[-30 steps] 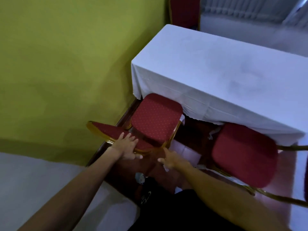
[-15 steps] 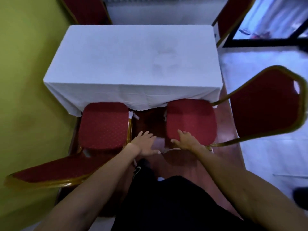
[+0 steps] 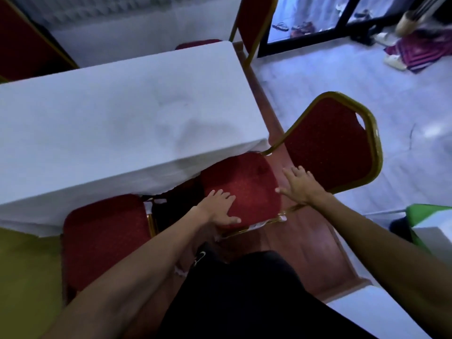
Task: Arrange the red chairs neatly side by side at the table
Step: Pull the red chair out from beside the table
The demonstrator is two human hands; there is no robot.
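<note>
left hand (image 3: 218, 207) flat on chair seat (image 3: 244, 176); right hand (image 3: 302, 185) beside it

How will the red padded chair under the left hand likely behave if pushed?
The red padded chair with a gold metal frame likely slides rather than tips, since the left hand lies low on its seat. The frame looks rigid, so it should move as one piece. The cushion may give slightly.

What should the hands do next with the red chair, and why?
Probably swing the right chair straight beside the left chair: its backrest sticks out sideways. Left hand lies flat on its seat; right hand is open alongside.
</note>
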